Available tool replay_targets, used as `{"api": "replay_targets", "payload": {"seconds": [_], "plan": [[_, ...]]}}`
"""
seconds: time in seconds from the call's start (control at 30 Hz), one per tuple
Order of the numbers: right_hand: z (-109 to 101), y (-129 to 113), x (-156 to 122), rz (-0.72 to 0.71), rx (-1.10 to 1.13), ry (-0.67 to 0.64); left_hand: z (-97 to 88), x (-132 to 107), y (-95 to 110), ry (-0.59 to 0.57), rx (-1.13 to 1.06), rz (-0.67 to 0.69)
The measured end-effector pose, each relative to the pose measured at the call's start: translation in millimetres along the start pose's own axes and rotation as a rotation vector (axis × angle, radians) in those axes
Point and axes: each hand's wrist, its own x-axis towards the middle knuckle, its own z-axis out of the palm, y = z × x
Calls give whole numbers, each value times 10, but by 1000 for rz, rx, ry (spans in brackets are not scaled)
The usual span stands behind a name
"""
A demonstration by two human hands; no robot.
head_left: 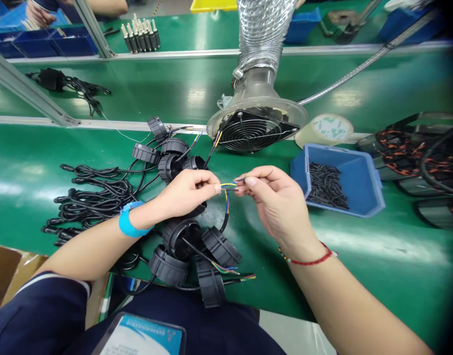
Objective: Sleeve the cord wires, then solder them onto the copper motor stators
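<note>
Both hands (189, 193) (282, 207) pinch thin wires (228, 185) (one yellow), the right perhaps also a dark sleeve (241, 179).

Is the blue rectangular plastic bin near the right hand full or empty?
Neither; it is partly filled. Small black slender pieces heap on one side of the blue rectangular plastic bin; bare blue plastic shows beside them.

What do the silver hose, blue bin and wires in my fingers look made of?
Silver hose: likely shiny metal foil, crinkled, possibly metallised film. Blue bin: probably moulded plastic, smooth, evenly coloured. Wires: seemingly plastic-insulated, from one strand's bright yellow; finish unclear.
</note>
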Motion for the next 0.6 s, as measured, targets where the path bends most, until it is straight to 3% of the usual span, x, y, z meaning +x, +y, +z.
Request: {"api": "replay_targets", "payload": {"seconds": [0.3,0.5,0.6], "plan": [[-14,-31,-30,4,20,2,-4,-2,-1,-1,10,-6],[13,-9,-35,90,-69,-93,-15,-13,-9,-9,24,49],[-10,-8,-22,44,-131,-95,-23,-11,-19,0,12,58]]}}
